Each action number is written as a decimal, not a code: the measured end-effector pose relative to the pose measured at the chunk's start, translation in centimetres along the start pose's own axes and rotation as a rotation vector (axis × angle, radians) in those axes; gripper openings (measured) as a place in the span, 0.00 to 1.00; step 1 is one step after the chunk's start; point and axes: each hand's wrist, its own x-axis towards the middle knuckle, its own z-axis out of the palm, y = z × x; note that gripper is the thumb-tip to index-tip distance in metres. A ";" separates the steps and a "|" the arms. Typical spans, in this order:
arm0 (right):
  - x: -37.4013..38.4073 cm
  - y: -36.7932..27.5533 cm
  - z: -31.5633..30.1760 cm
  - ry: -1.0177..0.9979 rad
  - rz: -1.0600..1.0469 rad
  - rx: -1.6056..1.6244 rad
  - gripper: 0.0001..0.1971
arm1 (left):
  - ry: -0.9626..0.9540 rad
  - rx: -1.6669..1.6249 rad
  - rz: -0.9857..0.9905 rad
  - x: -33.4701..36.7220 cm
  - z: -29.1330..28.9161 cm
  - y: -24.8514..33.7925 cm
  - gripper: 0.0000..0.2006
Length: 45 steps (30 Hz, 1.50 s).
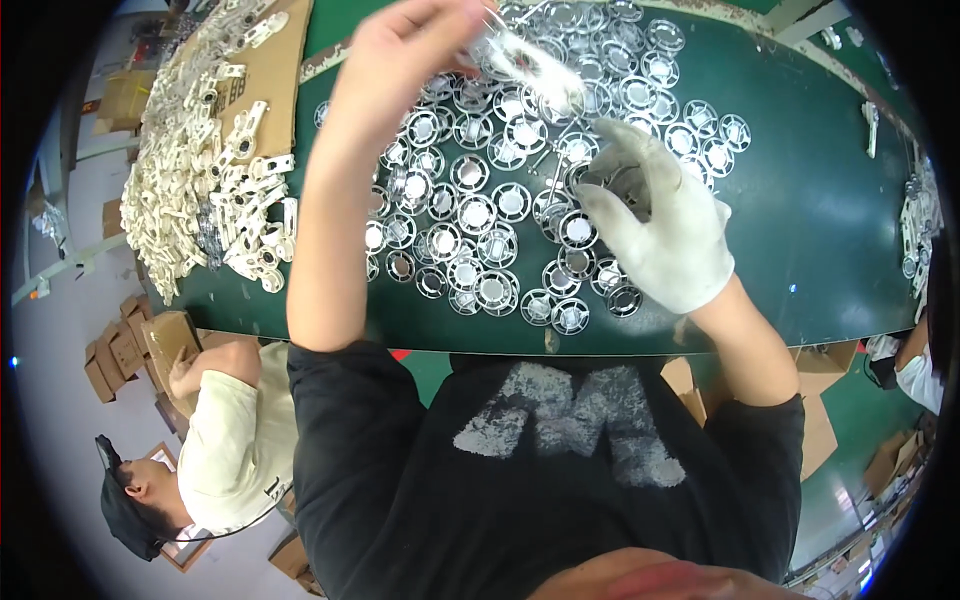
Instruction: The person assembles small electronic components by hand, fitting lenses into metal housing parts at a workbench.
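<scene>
Left hand [415, 45]: raised, fingers curled at blurred bright piece [535, 70], grip unclear. Right hand [665, 225]: gloved, thumb and fingers parted, hold unclear, over chrome discs [476, 213] on table [775, 270]. Black shirt [450, 510]: worn pale print [570, 410].

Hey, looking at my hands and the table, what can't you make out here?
All in the head view:
- Left hand: motion blur hides its exact grip.
- Bright part beside it: blur and glare hide its shape.
- Gloved right hand: its curled fingers hide whether anything is held.
- Silver discs: upper ones cover parts of those beneath.
- Far-right parts: too small and distorted near the rim.
</scene>
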 end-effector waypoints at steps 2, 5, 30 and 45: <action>-0.2 0.9 0.8 0.033 -0.054 -0.049 0.24 | 0.171 -0.101 -0.062 3.3 -1.5 0.5 0.13; -0.4 0.7 0.9 -0.016 -0.126 0.006 0.20 | 0.242 -0.231 0.031 5.2 -4.8 -0.3 0.19; -1.3 0.2 1.7 -0.196 -0.133 -0.123 0.15 | 0.904 1.257 -0.006 -22.2 -7.1 -7.8 0.18; 1.1 0.9 1.7 0.037 -0.458 -0.355 0.16 | 0.206 0.637 0.620 -16.3 10.1 -2.4 0.27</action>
